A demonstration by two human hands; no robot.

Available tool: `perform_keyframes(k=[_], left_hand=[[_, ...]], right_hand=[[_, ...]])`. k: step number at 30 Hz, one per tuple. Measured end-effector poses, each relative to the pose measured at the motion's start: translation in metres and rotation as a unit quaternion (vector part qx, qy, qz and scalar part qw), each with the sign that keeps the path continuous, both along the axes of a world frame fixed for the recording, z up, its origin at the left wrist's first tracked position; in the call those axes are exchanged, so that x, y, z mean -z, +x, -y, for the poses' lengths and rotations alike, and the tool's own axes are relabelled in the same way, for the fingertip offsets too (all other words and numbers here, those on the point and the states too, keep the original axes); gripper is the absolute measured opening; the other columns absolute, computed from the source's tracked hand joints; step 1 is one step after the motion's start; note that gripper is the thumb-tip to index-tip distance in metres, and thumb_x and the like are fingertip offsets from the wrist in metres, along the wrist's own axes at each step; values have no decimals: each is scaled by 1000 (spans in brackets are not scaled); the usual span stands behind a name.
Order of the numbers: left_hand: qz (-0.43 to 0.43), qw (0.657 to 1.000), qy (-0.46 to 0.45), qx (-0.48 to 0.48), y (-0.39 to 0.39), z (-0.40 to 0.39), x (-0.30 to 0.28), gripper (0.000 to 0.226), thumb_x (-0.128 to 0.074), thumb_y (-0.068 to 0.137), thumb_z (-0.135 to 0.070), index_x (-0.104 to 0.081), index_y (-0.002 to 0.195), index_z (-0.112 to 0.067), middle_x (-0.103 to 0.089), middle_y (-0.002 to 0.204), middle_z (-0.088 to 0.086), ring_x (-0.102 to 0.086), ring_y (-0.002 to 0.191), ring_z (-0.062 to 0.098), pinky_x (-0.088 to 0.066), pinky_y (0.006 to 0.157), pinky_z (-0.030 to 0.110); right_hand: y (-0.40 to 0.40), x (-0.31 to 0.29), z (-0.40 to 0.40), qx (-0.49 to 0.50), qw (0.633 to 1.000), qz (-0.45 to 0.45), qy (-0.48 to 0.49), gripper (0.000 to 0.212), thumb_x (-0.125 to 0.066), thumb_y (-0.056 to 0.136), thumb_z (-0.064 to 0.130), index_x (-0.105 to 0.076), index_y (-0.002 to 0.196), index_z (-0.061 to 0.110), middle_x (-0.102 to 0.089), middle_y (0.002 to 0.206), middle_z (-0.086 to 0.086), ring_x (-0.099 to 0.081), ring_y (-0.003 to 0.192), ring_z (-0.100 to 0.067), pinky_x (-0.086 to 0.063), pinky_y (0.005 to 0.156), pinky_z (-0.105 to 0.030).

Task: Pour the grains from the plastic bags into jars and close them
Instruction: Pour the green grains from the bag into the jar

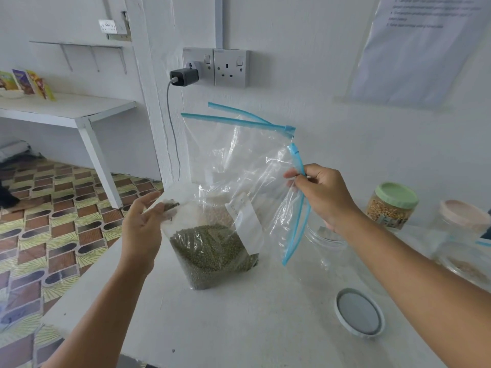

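Hands, two of them, work at one clear plastic bag (212, 235) of small green grains that stands on the white table (239, 328). The right hand (321, 195) pinches a blue zip strip (299, 208) at the mouth of the plastic, fingers curled round it. The left hand (143, 229) lies against the bag's left side, near the top of the grains, with fingers straight and loosely spread; whether it grips the film cannot be told. A second pair of blue zip strips (239, 120) stands higher, spread apart, so there may be two bags, one behind the other; pale grain shows dimly through the film behind the green. A white label (247, 224) on the plastic carries writing too faint to read.

Three jars show on the table. One clear jar (326, 243) stands open, just right of the bag and partly behind the right wrist. One jar (390, 208) holds yellow kernels under a ribbed pale green lid. One jar (462, 216) farther right has a pinkish lid. One round, pale lid (360, 314) lies flat on the table, apart from the jars.

A printed sheet (419, 43) hangs on the wall, its text blurred.
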State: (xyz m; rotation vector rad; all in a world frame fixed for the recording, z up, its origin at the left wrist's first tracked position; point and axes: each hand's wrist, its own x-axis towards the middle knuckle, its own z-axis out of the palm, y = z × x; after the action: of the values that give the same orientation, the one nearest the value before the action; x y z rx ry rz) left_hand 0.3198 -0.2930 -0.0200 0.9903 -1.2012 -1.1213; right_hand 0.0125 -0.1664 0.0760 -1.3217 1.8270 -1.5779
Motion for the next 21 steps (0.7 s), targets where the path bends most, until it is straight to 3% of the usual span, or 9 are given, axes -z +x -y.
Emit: perform_keyframes(k=[2, 4, 7, 10, 12, 15, 21], left_hand=[[39, 999, -14, -18, -1, -2, 0, 23, -59, 106, -19, -65, 128, -27, -80, 102, -2, -74, 94, 12, -53, 86, 32], [64, 998, -6, -16, 0, -2, 0, 27, -66, 102, -30, -66, 129, -24, -80, 96, -7, -75, 90, 8, -52, 81, 29], [67, 998, 10, -11, 1, 0, -5, 22, -74, 97, -26, -73, 116, -17, -81, 91, -2, -76, 84, 5, -53, 88, 27], [58, 998, -4, -15, 1, 1, -9, 11, -72, 98, -16, -75, 108, -21, -81, 90, -2, -76, 87, 6, -52, 88, 26], [41, 999, -15, -20, 0, 0, -8, 14, -69, 100, -11, -74, 106, -23, -80, 89, 2, -76, 89, 11, -52, 87, 26], [27, 999, -22, -11, -1, -3, -5, 14, -68, 100, -10, -74, 105, -22, -80, 95, 5, -76, 97, 20, -53, 95, 33], [-3, 1000, 4, 16, 4, 1, -4, 19, -72, 98, -12, -76, 116, -16, -80, 103, 2, -76, 104, 21, -52, 101, 36]], right_hand=[[0, 0, 0, 3, 1000, -1, 1, 30, -60, 97, 7, -80, 92, 29, -77, 91, 1, -71, 98, -23, -55, 98, -35], [0, 1, 0, 7, 1000, -4, 2, 29, -60, 97, 8, -79, 93, 29, -77, 90, 3, -70, 96, -21, -55, 97, -36], [1, 0, 0, 5, 1000, -5, 2, 28, -61, 96, 8, -79, 93, 29, -77, 90, 3, -70, 93, -17, -55, 97, -35], [2, -2, 2, 12, 1000, -6, -5, 27, -62, 96, 8, -79, 92, 29, -77, 90, 3, -68, 93, -27, -55, 95, -37], [1, -2, 2, 19, 1000, 0, -11, 26, -62, 95, 9, -79, 92, 29, -77, 90, 4, -67, 89, -23, -55, 94, -36], [-2, 2, 3, 25, 1000, 15, -8, 26, -63, 96, 9, -79, 92, 29, -77, 88, 6, -68, 88, -11, -54, 97, -34], [-9, 8, 2, 30, 999, 22, 1, 25, -63, 96, 10, -80, 93, 28, -78, 93, 3, -72, 98, -18, -56, 99, -35]])
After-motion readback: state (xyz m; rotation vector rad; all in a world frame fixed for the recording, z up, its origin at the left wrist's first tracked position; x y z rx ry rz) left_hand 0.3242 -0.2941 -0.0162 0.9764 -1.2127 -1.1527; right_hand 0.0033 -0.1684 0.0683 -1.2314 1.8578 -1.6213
